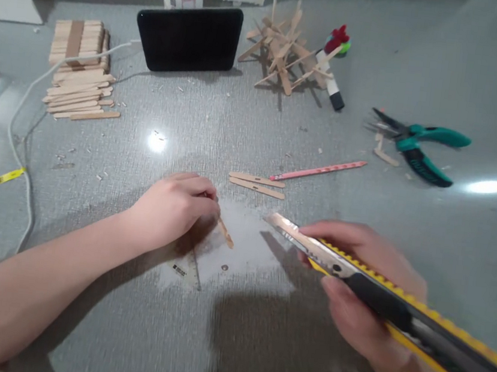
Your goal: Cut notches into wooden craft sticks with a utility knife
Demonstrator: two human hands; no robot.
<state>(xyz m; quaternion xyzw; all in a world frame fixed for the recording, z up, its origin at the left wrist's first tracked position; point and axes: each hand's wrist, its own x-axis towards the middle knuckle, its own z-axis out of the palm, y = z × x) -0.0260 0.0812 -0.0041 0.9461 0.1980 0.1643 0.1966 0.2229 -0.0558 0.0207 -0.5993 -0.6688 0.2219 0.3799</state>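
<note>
Right hand (367, 285) gripping utility knife (397, 307) (blade out), left hand (173, 207) fingers pinning wooden stick (226, 233), bare table (256, 344) between.

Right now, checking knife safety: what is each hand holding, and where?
Right hand grips the knife by its handle; left hand pins a stick by one end.

Two loose sticks (256, 184); one pencil (318, 171); one pliers (420, 148).

A stack of pale wooden craft sticks (79, 69) lay far left, a black tablet (188, 37) stood propped behind, a glued stick structure (285, 55) (spiky, tangled) rose beside it, teal-handled pliers (418, 148) rested right, a pink pencil (318, 171) lay mid-table.
</note>
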